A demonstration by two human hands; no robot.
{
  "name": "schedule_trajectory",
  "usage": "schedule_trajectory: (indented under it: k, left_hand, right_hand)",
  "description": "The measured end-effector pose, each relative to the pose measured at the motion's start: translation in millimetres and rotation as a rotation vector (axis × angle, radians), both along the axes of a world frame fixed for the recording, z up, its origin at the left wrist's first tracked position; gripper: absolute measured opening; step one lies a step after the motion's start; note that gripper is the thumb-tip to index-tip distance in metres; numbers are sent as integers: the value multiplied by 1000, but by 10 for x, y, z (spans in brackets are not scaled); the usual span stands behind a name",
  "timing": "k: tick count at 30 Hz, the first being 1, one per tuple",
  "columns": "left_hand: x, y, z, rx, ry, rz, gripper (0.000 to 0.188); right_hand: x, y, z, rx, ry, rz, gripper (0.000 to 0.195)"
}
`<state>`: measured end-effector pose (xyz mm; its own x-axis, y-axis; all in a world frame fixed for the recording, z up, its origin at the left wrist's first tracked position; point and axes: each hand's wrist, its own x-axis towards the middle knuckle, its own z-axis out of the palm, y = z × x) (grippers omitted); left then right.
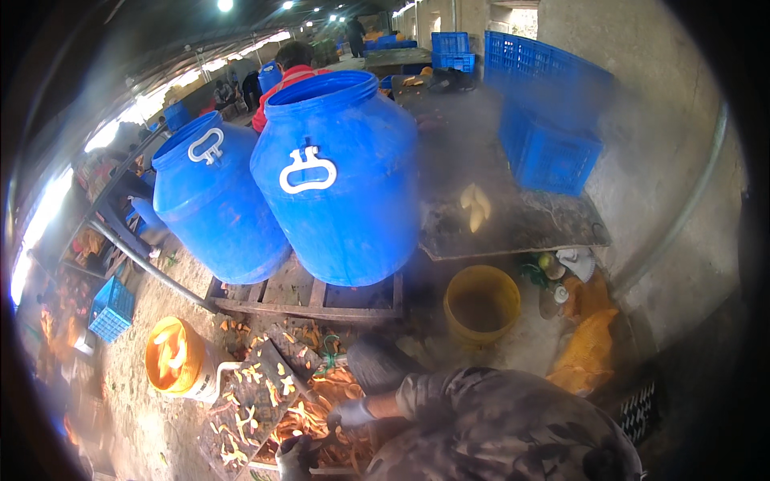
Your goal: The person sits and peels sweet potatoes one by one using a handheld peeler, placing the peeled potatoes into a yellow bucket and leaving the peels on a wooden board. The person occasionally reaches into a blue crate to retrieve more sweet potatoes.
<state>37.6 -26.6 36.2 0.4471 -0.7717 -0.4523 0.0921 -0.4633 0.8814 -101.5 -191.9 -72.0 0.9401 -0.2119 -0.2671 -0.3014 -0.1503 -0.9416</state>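
At the bottom of the view, my right hand, in a pale glove, reaches from a camouflage-patterned sleeve over a crate of orange-brown peelings. My left hand, also gloved and partly dark, is lower down at the crate's near side, cut by the picture's edge. Blur and shadow hide whether either hand grips anything. Left of the crate lies a dark board scattered with pale peel strips. Beyond it stands a bucket containing pale peeled pieces.
Two large blue plastic drums stand on a wooden pallet. A yellow bucket sits under a dark tabletop bearing pale pieces and blue crates. An orange mesh sack lies right. A person in red is behind the drums.
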Motion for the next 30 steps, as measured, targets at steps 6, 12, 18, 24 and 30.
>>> schedule_trajectory:
  k: [6, 12, 18, 24, 30]
  left_hand:
    - [-22, 168, -149, -190, -156, 49, 16]
    - [75, 132, -31, -200, -136, 50, 22]
    - [304, 131, -415, -282, 122, 688, 23]
    - [943, -216, -481, 125, -1628, -335, 24]
    - [1675, -460, -1284, 663, -1789, -859, 47]
  right_hand:
    - [50, 7, -11, -164, -138, 40, 24]
    - [-196, -201, 599, 152, 19, -325, 38]
    - [-106, -93, 55, 276, -39, -247, 31]
    - [-209, -161, 551, -2, 56, -95, 27]
    - [-212, -194, 624, 540, 16, -266, 35]
